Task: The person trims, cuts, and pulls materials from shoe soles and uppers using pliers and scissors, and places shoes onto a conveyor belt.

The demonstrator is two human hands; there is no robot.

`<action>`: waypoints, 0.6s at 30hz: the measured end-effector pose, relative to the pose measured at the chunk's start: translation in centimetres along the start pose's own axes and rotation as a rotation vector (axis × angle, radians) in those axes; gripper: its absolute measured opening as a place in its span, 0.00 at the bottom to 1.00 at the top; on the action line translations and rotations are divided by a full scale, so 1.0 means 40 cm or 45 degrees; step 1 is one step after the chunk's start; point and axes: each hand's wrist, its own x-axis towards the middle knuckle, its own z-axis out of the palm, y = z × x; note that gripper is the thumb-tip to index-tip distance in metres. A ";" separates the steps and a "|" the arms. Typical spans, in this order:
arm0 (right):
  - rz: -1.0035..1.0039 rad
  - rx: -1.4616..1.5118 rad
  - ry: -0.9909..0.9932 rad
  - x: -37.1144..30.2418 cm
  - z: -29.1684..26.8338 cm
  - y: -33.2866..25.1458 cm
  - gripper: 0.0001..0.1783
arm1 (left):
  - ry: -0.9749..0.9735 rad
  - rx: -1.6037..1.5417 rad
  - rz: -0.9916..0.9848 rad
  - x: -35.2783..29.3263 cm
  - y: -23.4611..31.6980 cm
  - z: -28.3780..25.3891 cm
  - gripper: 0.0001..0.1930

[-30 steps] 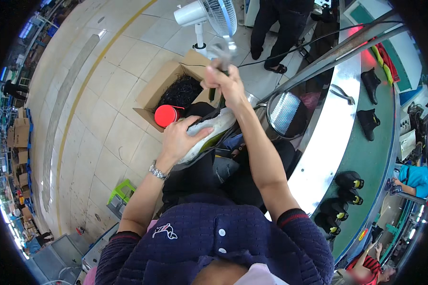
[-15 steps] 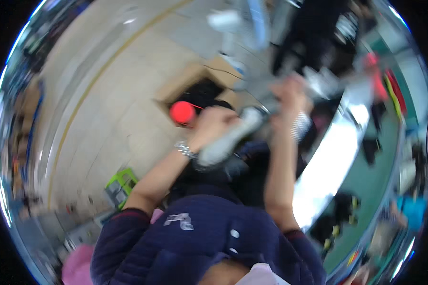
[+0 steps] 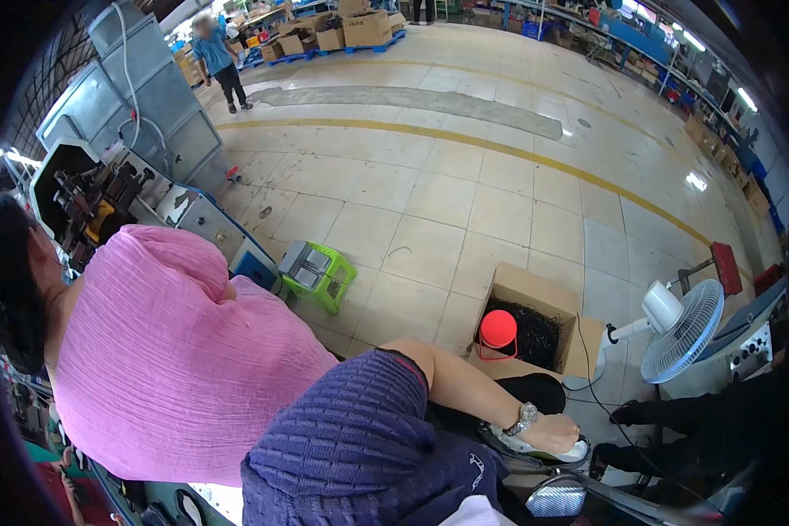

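Observation:
My left hand (image 3: 554, 433), a watch on its wrist, lies low at the right with its fingers curled over a pale grey shoe piece (image 3: 535, 449). The forearm runs down to it from my purple sleeve (image 3: 351, 430). My right hand is out of the picture. Just beyond the hand stands an open cardboard box (image 3: 522, 294) holding dark, stringy material and a red round cap (image 3: 498, 330). A round metal disc (image 3: 556, 498) sits below the hand.
A person in a pink top (image 3: 158, 351) sits close on my left, back to me. A grey machine (image 3: 105, 197) is beyond them. A green stool (image 3: 320, 273) and a white standing fan (image 3: 679, 331) are on the tiled floor. Another person walks far off.
The view has swung left, away from the workbench. My left hand has dropped from up in front to low at the right, and my raised right hand has left the picture.

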 end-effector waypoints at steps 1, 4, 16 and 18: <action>-0.038 0.010 0.008 0.021 0.030 -0.008 0.39 | -0.058 0.049 0.063 0.008 -0.005 -0.015 0.10; -0.138 0.030 0.014 0.059 0.102 -0.030 0.37 | -0.051 0.022 -0.002 0.015 -0.017 -0.026 0.11; -0.437 0.051 -0.041 0.046 0.207 -0.208 0.28 | -0.033 -0.277 -0.573 -0.005 -0.019 -0.062 0.06; -0.443 0.029 -0.020 0.060 0.193 -0.261 0.27 | -0.031 -0.239 -0.519 0.004 -0.030 -0.006 0.08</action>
